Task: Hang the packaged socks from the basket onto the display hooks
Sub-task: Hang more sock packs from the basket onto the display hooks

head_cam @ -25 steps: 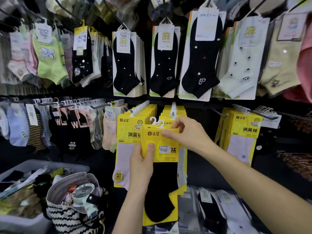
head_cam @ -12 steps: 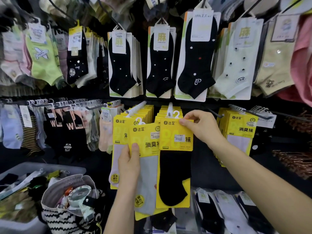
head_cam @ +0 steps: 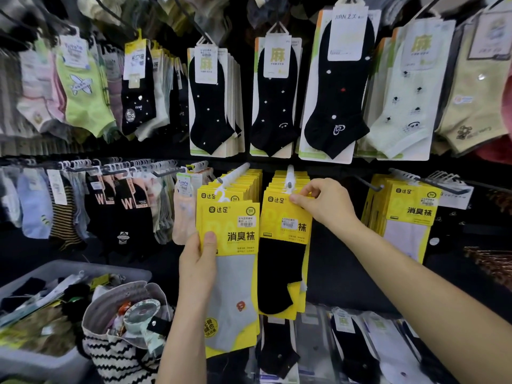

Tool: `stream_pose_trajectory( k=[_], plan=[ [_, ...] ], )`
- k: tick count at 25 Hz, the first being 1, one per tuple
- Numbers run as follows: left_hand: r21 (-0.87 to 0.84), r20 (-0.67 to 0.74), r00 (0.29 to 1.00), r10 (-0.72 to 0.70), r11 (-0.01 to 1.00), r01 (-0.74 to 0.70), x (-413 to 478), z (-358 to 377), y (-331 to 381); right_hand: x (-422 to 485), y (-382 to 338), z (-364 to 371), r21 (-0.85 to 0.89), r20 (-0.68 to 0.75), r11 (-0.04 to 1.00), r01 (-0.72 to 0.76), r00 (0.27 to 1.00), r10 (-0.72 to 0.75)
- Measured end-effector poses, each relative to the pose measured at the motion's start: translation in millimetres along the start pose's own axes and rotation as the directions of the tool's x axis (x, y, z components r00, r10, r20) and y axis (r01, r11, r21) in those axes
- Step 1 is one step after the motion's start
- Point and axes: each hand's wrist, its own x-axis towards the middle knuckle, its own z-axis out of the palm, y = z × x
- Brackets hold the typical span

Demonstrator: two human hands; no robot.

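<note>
Two hands are working: right hand (head_cam: 322, 206) fingers (head_cam: 300, 197) are pinching the black sock pack (head_cam: 282, 245) top at its hook (head_cam: 289, 177), while the left hand (head_cam: 198, 261) is gripping the grey sock pack (head_cam: 235, 273) beside it, above the basket (head_cam: 38, 358).

Left hand (head_cam: 198, 261) is rising from 6 o'clock, thumb pressing forward, fingers curling behind. Right hand (head_cam: 322, 206) is reaching toward 11 o'clock, thumb and forefinger pinching.
</note>
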Motion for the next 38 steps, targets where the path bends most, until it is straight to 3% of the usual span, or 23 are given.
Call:
stream_pose_trajectory(
  k=[4,7,10,16,25,31,38],
  plan=[
    [-0.018,0.033,0.998,-0.051,0.999,0.051,-7.4,16.3,0.1,-7.4,-2.6,-1.5,0.007,-0.023,1.0,0.021,1.0,-0.021],
    [-0.043,0.067,0.997,-0.048,0.998,0.051,-13.7,29.0,1.8,-24.7,-8.7,-4.4,0.102,-0.123,0.98,0.17,0.98,-0.157],
    [-0.058,0.112,0.993,-0.026,0.998,0.033,-18.9,43.0,4.6,-35.8,-12.8,-7.1,0.094,0.038,0.969,0.23,0.971,-0.234],
    [-0.149,0.126,0.991,-0.055,0.986,0.073,-28.6,57.3,8.1,-38.6,-3.1,-18.4,0.154,0.094,0.979,0.137,0.984,-0.152],
    [-0.102,0.135,0.988,-0.074,0.991,0.088,-26.2,60.0,4.2,-29.8,-11.4,-30.3,0.005,0.186,0.964,0.267,0.947,-0.263],
    [-0.076,0.164,0.984,-0.069,0.994,0.082,-26.1,61.0,0.5,-26.6,-16.0,-31.9,0.037,0.294,0.968,0.248,0.923,-0.247],
    [-0.055,0.07,0.996,-0.051,0.997,0.055,-25.0,62.4,-1.1,-8.2,-18.8,-36.3,0.079,0.157,0.986,0.147,0.975,-0.158]
  ],
)
